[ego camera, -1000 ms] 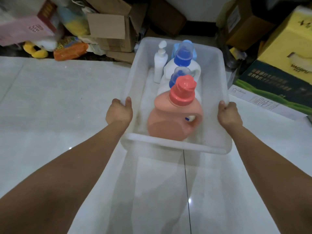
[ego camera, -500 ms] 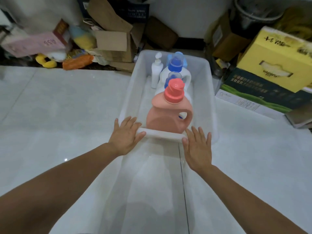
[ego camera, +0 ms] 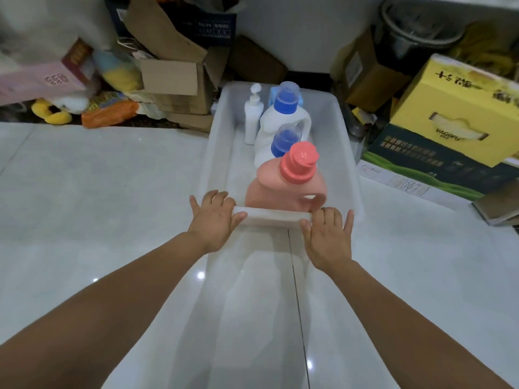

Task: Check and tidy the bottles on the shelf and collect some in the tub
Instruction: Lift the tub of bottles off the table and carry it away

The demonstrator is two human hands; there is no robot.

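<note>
1. The left hand (ego camera: 214,220) and the right hand (ego camera: 328,237) lie flat on the near rim of a translucent white tub (ego camera: 269,217). Their fingers are straight and spread, pressing rather than gripping, and a bare stretch of rim shows between them.
2. Just beyond the fingertips, inside the tub against its near wall, a pink detergent bottle (ego camera: 266,189) stands upright. Its handle is toward the right hand.
3. Farther from the hands comes the nearer white bottle (ego camera: 285,140), blue-capped and mostly hidden behind the pink one. Beyond it is the farther white bottle (ego camera: 280,119), also blue-capped.
4. A white pump bottle (ego camera: 252,116) stands just beside the farther white bottle, on the left hand's side.
5. The tub sits on a pale glossy tile floor (ego camera: 84,197).
6. Beyond the left hand lie cardboard boxes (ego camera: 174,80), an orange packet (ego camera: 109,113) and a yellow plush toy (ego camera: 52,115).
7. Beyond the right hand, a yellow carton (ego camera: 455,108) rests on a dark green box (ego camera: 421,161).
</note>
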